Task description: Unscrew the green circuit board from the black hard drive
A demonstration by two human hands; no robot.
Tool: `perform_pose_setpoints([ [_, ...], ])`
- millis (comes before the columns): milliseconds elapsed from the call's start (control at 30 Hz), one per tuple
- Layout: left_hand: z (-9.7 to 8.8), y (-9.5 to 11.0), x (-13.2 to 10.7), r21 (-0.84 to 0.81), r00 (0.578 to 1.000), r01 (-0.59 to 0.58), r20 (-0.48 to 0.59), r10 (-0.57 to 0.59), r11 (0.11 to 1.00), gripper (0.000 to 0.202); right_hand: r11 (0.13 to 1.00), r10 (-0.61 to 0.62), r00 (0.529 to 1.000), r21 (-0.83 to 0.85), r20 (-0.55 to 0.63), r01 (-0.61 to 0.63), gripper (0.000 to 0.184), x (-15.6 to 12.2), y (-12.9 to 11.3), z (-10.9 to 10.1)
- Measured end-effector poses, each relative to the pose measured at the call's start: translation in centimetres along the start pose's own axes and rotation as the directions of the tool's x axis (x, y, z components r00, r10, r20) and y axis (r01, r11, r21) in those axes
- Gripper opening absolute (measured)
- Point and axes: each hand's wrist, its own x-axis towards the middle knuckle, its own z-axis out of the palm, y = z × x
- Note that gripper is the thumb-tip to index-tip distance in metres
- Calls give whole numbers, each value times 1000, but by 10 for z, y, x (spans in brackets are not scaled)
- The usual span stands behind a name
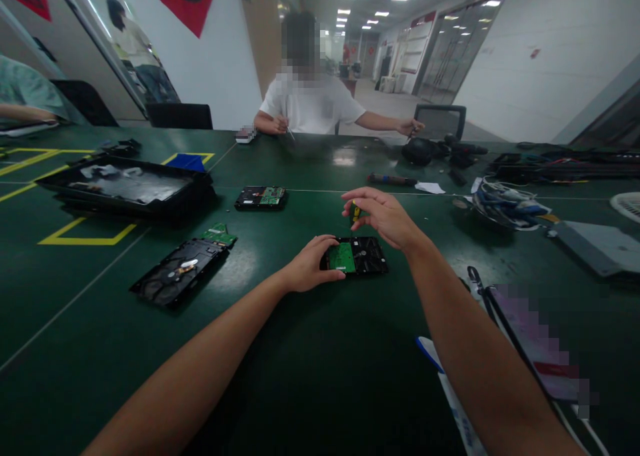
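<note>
Our left hand point(307, 268) has its fingers curved half open round the left end of the black hard drive point(370, 255), which lies flat mid-surface point(280, 356), well in from the far edge, green circuit board point(343, 259) facing up! And near the drive's far side our right hand point(389, 221) pinches a small yellow-and-black tool point(355, 211) between its fingertips (its lower end we can't make out), while we spot a second drive point(260, 199) closer to the far edge and, over on the left, a black tray point(197, 188).
</note>
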Motion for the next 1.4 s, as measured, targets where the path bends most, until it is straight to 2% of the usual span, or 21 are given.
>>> perform_pose_setpoints([
  [133, 0, -1, 0, 1, 1000, -4, -2, 4, 1000, 73, 988, -52, 994, -150, -93, 38, 19, 1, 3, -4],
  [233, 0, 0, 0, 3, 1000, -8, -4, 8, 1000, 74, 992, -39, 991, -123, -130, 23, 21, 3, 7, -4],
  [467, 0, 0, 1, 4, 1000, -14, -9, 14, 1000, 74, 1000, -9, 1000, 13, -18, 9, 21, 3, 3, -3],
  [667, 0, 0, 0, 11, 1000, -10, -1, 10, 1000, 74, 987, -60, 994, -157, -89, 45, 18, 2, 4, -5],
  [1033, 0, -1, 0, -1, 1000, -7, 0, 7, 1000, 76, 997, -18, 1000, -80, -25, 16, 23, 1, 1, -4],
  [1200, 1, -3, 0, 0, 1000, -7, 1, 7, 1000, 76, 988, -43, 995, -150, -92, 28, 23, 1, 3, -3],
  [1300, 2, -4, 0, 8, 1000, -9, 1, 9, 1000, 76, 996, -10, 995, -89, -101, 1, 26, 2, 3, -1],
  [1400, 1, -4, 0, 10, 1000, -6, 3, 6, 1000, 76, 1000, 2, 999, -8, -51, -2, 21, 1, 0, 0],
])
